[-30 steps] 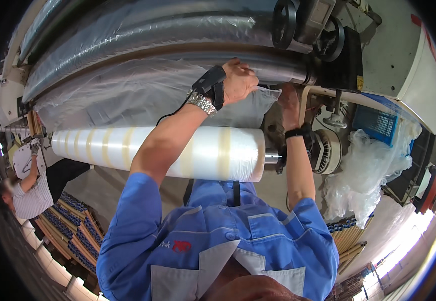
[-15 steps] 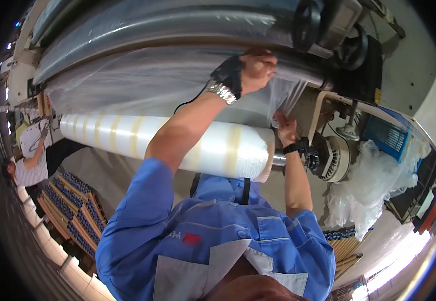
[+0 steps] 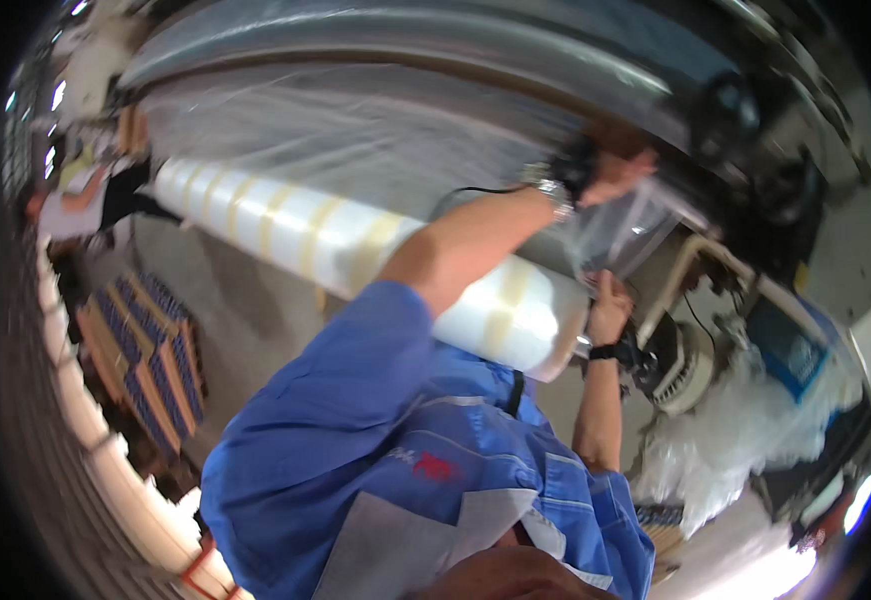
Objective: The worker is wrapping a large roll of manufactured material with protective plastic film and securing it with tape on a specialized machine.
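A wide sheet of clear plastic film [image 3: 345,115] hangs between the machine and a white film roll [image 3: 290,225] with tan bands, lying across in front of me. My left hand [image 3: 615,178] reaches over the roll to the film's right part, beside a dark roller; motion smears its fingers. Lower down, at the roll's right end, my right hand [image 3: 610,308] has its fingers closed on the gathered lower edge of the film. Taut folds of film stretch between the two hands. A metal shaft comes out of the roll's end by my right wrist.
Large film-covered rollers [image 3: 435,40] span the top. A round ribbed machine part [image 3: 685,370] is right of my right wrist, near a crumpled clear plastic heap [image 3: 720,440] and a blue crate [image 3: 785,350]. Stacked tubes [image 3: 145,360] and another person [image 3: 80,210] are at left.
The whole view has shifted and tilted. My left hand has moved rightward along the film, closer above the right hand. My right hand keeps hold of the film's edge.
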`<state>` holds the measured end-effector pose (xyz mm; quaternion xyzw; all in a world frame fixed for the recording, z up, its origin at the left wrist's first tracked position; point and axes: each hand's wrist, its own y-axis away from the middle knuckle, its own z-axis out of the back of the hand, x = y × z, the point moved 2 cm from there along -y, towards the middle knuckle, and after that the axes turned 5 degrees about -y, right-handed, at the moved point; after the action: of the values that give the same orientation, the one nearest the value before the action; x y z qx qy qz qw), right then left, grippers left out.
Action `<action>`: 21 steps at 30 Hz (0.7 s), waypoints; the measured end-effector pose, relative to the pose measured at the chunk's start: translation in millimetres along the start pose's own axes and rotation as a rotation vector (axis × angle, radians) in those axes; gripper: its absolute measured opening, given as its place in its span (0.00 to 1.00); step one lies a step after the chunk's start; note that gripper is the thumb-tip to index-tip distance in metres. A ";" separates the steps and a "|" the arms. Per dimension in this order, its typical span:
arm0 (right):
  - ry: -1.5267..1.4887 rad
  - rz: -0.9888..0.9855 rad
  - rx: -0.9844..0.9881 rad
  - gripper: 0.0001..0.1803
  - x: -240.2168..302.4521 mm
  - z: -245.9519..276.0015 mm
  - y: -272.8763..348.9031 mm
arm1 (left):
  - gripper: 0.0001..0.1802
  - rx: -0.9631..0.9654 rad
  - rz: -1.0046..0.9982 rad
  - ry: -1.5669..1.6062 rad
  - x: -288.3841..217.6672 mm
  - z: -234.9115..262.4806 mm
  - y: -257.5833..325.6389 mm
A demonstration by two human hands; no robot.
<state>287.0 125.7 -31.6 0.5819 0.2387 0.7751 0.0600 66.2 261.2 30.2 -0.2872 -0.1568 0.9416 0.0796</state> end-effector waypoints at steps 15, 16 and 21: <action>-0.560 0.072 -0.001 0.18 26.4 13.2 -48.4 | 0.20 0.055 0.070 -0.331 -13.9 20.0 -22.3; -0.483 0.171 -0.024 0.23 31.7 10.9 -58.3 | 0.19 0.016 0.031 -0.345 -14.9 20.7 -22.0; -0.595 0.102 0.042 0.19 31.3 2.0 -98.9 | 0.17 0.054 0.028 -0.314 -19.0 24.8 -18.7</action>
<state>260.7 224.9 -47.3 0.7958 0.1973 0.5674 0.0762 68.9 267.9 65.9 -0.1362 -0.1380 0.9798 0.0487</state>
